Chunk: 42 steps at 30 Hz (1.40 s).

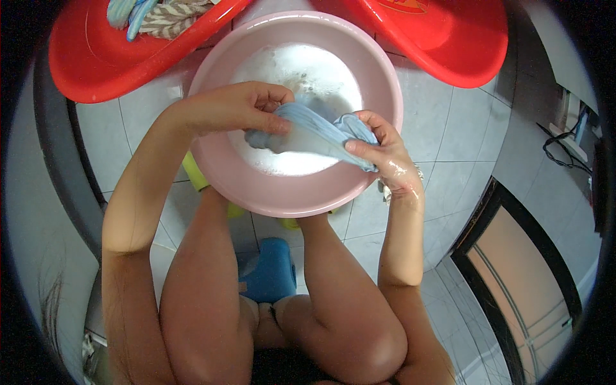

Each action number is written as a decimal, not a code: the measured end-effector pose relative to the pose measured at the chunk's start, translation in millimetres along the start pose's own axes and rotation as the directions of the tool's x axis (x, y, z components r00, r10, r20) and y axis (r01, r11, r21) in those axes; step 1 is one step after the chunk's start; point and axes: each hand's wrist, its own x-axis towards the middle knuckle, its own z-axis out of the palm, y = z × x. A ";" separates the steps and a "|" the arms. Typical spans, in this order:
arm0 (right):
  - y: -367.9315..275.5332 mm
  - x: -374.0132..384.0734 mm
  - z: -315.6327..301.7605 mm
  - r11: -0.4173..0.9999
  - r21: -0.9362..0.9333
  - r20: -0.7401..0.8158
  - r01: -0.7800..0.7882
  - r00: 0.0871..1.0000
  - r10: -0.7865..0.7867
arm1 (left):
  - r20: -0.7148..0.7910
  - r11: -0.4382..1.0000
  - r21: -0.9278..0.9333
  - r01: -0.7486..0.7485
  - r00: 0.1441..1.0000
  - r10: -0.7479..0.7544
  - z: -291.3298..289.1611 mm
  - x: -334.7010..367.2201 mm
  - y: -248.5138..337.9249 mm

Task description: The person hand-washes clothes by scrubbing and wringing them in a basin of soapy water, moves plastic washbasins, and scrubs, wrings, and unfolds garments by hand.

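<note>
Over a large pink basin [289,200] I hold a wet, light blue piece of clothing [314,128], stretched between my two hands. Part of it is greyish and thin; its exact kind does not show. My left hand [260,110] pinches one end between thumb and fingers. At the other end, my right hand [385,149] grips a bunched, folded edge, and foam clings to that wrist. Below the cloth, white soapy water [321,64] with bubbles fills the bottom of the basin.
At the far left, a red tub [102,61] holds striped and blue cloths [170,19]. Another red tub [449,45] stands far right. A blue plastic stool [269,269] is near me on the tiled floor [417,102]. A black cable [564,146] hangs at the right.
</note>
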 end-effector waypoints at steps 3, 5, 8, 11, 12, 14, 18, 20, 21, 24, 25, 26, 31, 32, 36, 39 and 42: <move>7.7 27.8 -4.7 0.994 -0.031 -0.045 -0.102 0.994 0.100 | -0.081 0.990 -0.109 0.094 0.991 -0.103 -13.5 25.8 -27.4; 21.9 61.6 -0.9 0.993 -0.088 -0.194 -0.078 0.979 0.060 | -0.438 0.988 0.145 0.058 0.899 0.011 -21.6 51.1 -50.2; 80.8 122.1 -13.9 0.966 -0.240 -0.385 0.098 0.904 -0.187 | -0.598 0.843 0.521 0.132 0.761 0.250 -5.2 96.3 -59.7; 74.2 127.7 18.3 0.992 -0.115 -0.442 0.060 0.891 -0.105 | -0.707 0.768 0.588 0.252 0.621 0.338 -10.9 99.8 -85.6; 62.7 121.7 30.5 0.983 0.145 -0.382 -0.111 0.911 0.159 | -0.714 0.765 0.588 0.265 0.615 0.335 -8.9 99.1 -95.4; 41.0 106.2 45.2 0.904 0.414 -0.255 -0.105 0.940 0.226 | -0.776 0.863 0.505 0.019 0.447 0.445 -1.1 103.4 -106.3; 33.2 80.4 41.0 0.643 0.741 0.065 -0.193 0.974 0.218 | -0.486 0.868 0.415 -0.272 0.740 0.464 79.3 63.7 -32.1; 24.1 65.7 63.9 0.520 0.814 0.193 -0.259 0.965 0.178 | -0.319 0.630 0.731 -0.262 0.685 0.655 89.9 40.4 -5.5; 24.2 59.4 68.2 0.422 0.842 0.257 -0.336 0.938 0.234 | -0.197 0.469 0.848 -0.249 0.672 0.714 88.3 36.3 3.1; 10.7 35.7 85.9 0.602 0.740 0.161 -0.301 0.948 0.275 | -0.311 0.710 0.699 0.080 0.929 0.202 31.8 46.1 30.5; 6.9 31.9 93.7 0.821 0.540 0.016 -0.187 0.977 0.212 | -0.319 0.710 0.698 0.091 0.927 0.195 36.3 47.6 20.1; 17.3 37.1 93.0 0.805 0.589 -0.063 -0.075 0.988 0.138 | -0.371 0.666 0.744 -0.048 0.800 0.472 46.7 59.6 5.0; 6.2 29.4 83.7 0.584 0.787 -0.015 -0.202 0.939 0.345 | -0.119 0.320 0.889 -0.328 0.510 0.852 85.7 51.5 -3.1; 4.0 24.4 91.8 0.676 0.712 -0.038 -0.191 0.950 0.308 | -0.125 0.322 0.894 -0.311 0.518 0.846 75.3 47.9 -5.3; -5.3 19.7 81.2 0.795 0.564 -0.027 -0.222 0.958 0.287 | -0.394 0.525 0.847 -0.083 0.565 0.725 38.8 63.5 -15.0; -0.7 15.4 56.4 0.838 0.519 -0.079 -0.169 0.966 0.244 | -0.593 0.892 0.451 -0.028 0.737 0.323 22.5 54.3 -13.4; -0.9 3.0 38.1 0.871 0.492 -0.054 0.011 0.998 0.018 | -0.466 0.994 0.057 -0.089 0.878 0.106 3.2 25.3 -13.3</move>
